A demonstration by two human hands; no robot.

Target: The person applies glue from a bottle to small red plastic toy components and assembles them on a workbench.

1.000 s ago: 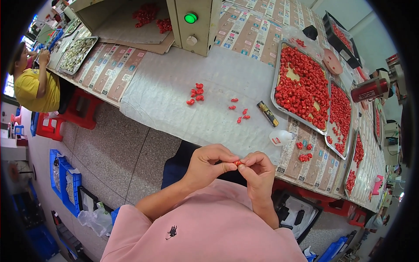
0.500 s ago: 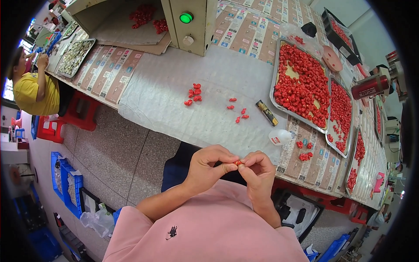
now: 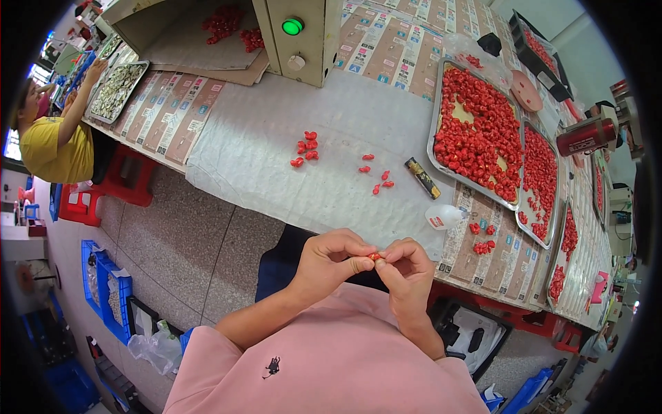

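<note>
One small red piece (image 3: 374, 256) sits between your two hands, in front of your chest and just off the near edge of the bench (image 3: 241, 152). Your left hand (image 3: 327, 259) meets it from the left and your right hand (image 3: 410, 271) from the right, so neither is nearer: both touch it. The fingers of each hand are pinched together, thumb against forefinger, with the piece caught at their tips. Only a bit shows between the pinches, so you cannot tell its long axis for certain.

Ahead of your hands, two loose clusters (image 3: 307, 148) (image 3: 378, 175) lie on the white sheet.

To your right, a large metal tray (image 3: 469, 182) is heaped with red pieces, pale patches of its lining showing through. Beside it, a second tray (image 3: 534, 235) is filled more thinly toward your end. A black crate (image 3: 552, 84) beyond them holds more red ones. Far to your left, another tray (image 3: 131, 92) carries pale pieces. The box with the green light (image 3: 296, 45) has red pieces inside.
</note>
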